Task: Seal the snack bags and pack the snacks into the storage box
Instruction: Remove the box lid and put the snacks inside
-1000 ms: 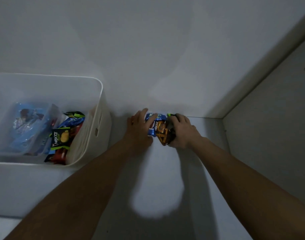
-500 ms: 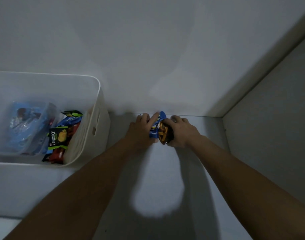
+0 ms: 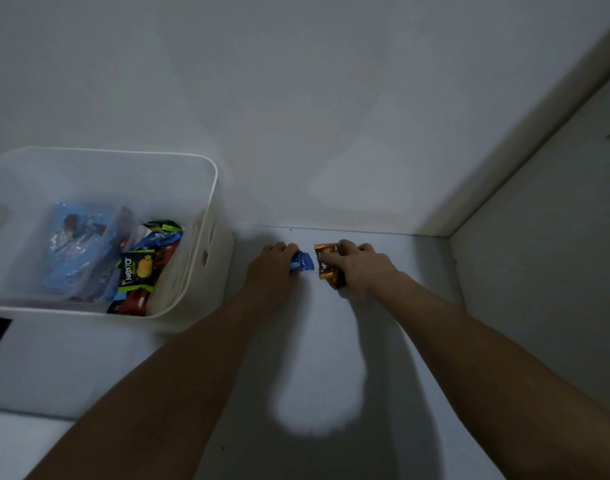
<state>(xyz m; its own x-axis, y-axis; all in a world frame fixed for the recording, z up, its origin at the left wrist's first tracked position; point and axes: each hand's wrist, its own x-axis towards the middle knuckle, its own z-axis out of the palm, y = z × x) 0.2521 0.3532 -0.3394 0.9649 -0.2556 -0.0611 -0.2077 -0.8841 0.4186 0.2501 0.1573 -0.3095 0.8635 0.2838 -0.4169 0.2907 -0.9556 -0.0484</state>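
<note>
Seen from the head camera, two bare forearms reach forward over a pale worktop that meets a white wall at the back and a side panel on the right. The left hand is curled around a blue snack packet, whose free end sticks out toward the right past the fingers. The right hand grips an orange-gold snack packet, with the packet's upper end showing above the knuckles and its lower end under the palm. The two packets are near each other but apart, with a strip of bare worktop between them, both close to the back wall. To the left stands a white storage box with a slotted handle in its side wall, well apart from the hands. Inside it lie a clear bag with blue print, a black and green packet marked Nextar, and further blue and red packets packed against the right wall.
</note>
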